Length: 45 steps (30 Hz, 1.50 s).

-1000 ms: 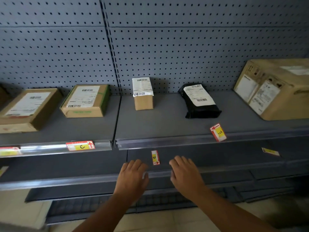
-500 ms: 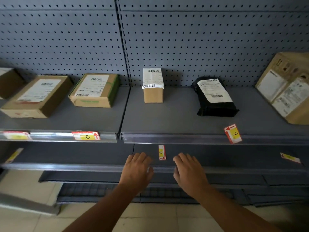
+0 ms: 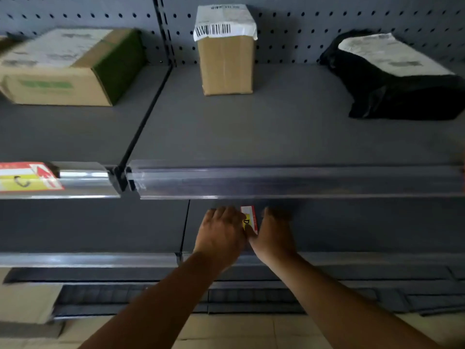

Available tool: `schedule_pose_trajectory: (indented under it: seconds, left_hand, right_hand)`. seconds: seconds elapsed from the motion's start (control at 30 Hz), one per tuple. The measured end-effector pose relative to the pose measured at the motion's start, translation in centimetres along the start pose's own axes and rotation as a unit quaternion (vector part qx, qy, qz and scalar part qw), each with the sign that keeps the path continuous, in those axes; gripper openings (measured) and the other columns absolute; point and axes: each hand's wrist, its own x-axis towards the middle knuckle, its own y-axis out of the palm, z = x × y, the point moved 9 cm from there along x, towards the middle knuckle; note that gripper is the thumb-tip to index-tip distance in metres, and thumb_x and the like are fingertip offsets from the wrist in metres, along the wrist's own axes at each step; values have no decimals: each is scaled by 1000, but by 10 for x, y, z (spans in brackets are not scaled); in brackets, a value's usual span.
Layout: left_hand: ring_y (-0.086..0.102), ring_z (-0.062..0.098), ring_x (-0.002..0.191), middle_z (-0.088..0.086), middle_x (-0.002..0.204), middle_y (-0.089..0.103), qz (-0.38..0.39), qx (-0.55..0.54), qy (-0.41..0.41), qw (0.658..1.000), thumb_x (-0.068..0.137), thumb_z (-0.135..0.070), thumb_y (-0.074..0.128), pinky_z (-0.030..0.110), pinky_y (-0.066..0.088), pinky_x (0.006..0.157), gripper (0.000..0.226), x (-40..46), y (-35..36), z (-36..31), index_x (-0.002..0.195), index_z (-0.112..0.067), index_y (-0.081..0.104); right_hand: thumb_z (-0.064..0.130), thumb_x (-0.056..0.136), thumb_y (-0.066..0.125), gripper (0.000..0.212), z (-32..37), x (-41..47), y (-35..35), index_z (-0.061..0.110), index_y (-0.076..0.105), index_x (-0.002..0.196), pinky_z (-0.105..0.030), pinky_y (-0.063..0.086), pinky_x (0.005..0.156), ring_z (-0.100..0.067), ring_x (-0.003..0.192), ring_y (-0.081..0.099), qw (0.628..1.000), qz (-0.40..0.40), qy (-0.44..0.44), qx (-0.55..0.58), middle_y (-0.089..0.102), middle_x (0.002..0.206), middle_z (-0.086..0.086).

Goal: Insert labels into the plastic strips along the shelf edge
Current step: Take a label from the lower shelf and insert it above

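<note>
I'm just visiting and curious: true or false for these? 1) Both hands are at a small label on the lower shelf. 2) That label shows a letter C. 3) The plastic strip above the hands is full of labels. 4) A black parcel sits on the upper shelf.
1) True: the left hand and right hand flank the small label.
2) False: it shows a D; the C label sits in the upper left strip.
3) False: that clear strip holds none in view.
4) True: the black parcel lies at right.

Looks like a shop or parcel stockroom: pegboard-backed shelving [image 3: 276, 127], clear label strips [image 3: 289, 182] on edges, barcoded parcels [image 3: 225, 49].
</note>
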Motion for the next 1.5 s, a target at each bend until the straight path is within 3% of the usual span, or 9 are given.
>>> schedule_pose_trajectory:
  seconds: [0.27, 0.47, 0.57, 0.77, 0.9, 1.13, 1.27, 1.37, 1.5]
  left_hand:
    - [50, 19, 128, 0, 142, 54, 15, -41, -12, 999, 100, -32, 38, 36, 33, 111, 46, -2, 13, 17, 145, -24, 43]
    - [60, 19, 111, -1, 123, 67, 41, -47, -36, 997, 92, -35, 29, 35, 41, 99, 47, -6, 12, 26, 124, -25, 63]
    - [51, 19, 124, -1, 137, 57, 57, -53, -51, 996, 97, -31, 37, 35, 33, 110, 43, -13, 14, 34, 137, -26, 51]
    - [31, 20, 142, 1, 157, 32, 71, -71, -63, 993, 105, -32, 37, 36, 20, 119, 51, -29, -10, 36, 154, -32, 21]
    - [23, 22, 147, 2, 161, 23, 120, -46, -42, 991, 106, -35, 38, 40, 18, 122, 53, -36, -17, 27, 155, -29, 18]
    - [55, 12, 121, -7, 136, 56, 75, -145, -35, 986, 102, -28, 51, 30, 45, 102, 31, -55, -62, 16, 132, -33, 55]
    - [65, 8, 95, -11, 108, 67, 61, -148, -3, 987, 93, -27, 68, 23, 54, 76, 17, -70, -107, 2, 108, -34, 68]
    - [61, -2, 68, -19, 79, 64, 39, -107, 54, 992, 71, -33, 88, 12, 43, 53, 25, -79, -146, -12, 83, -39, 66]
    - [59, 2, 70, -17, 77, 63, -40, -58, 134, 988, 75, -29, 79, 18, 48, 62, 16, -88, -210, -22, 80, -35, 66]
  right_hand:
    - [46, 82, 78, 56, -5, 22, 28, 12, 57, 121, -42, 54, 91, -28, 108, 62, 997, 9, 73, -5, 65, 120, -10]
    - [28, 92, 69, 50, -5, 29, 41, 9, 53, 135, -40, 51, 96, -36, 119, 56, 988, 70, 134, -22, 55, 135, -18]
    - [27, 92, 68, 57, -7, 33, 43, 8, 46, 141, -41, 49, 100, -36, 123, 51, 986, 103, 128, -27, 47, 141, -20]
    - [16, 98, 59, 2, 7, 10, 26, 16, 60, 100, -27, 46, 69, -21, 93, 60, 991, 136, 13, 13, 63, 107, -8]
    - [2, 88, 65, 18, 22, -15, -2, 19, 64, 82, -30, 54, 73, -17, 83, 61, 991, 121, -53, -29, 64, 87, 1]
    - [12, 97, 52, 15, 43, -58, -42, 21, 54, 86, -19, 32, 59, -11, 73, 50, 980, 121, -157, 4, 51, 83, 6]
    - [10, 97, 55, 18, 60, -88, -88, 23, 55, 84, -22, 40, 63, -9, 73, 52, 975, 98, -199, 30, 53, 85, 6]
    - [16, 97, 57, 17, 77, -110, -123, 28, 53, 85, -26, 47, 69, -8, 77, 53, 967, 91, -234, 46, 53, 87, 9]
    - [20, 96, 55, 17, 95, -137, -165, 31, 49, 85, -32, 49, 69, -9, 78, 53, 953, 60, -290, 59, 51, 88, 13]
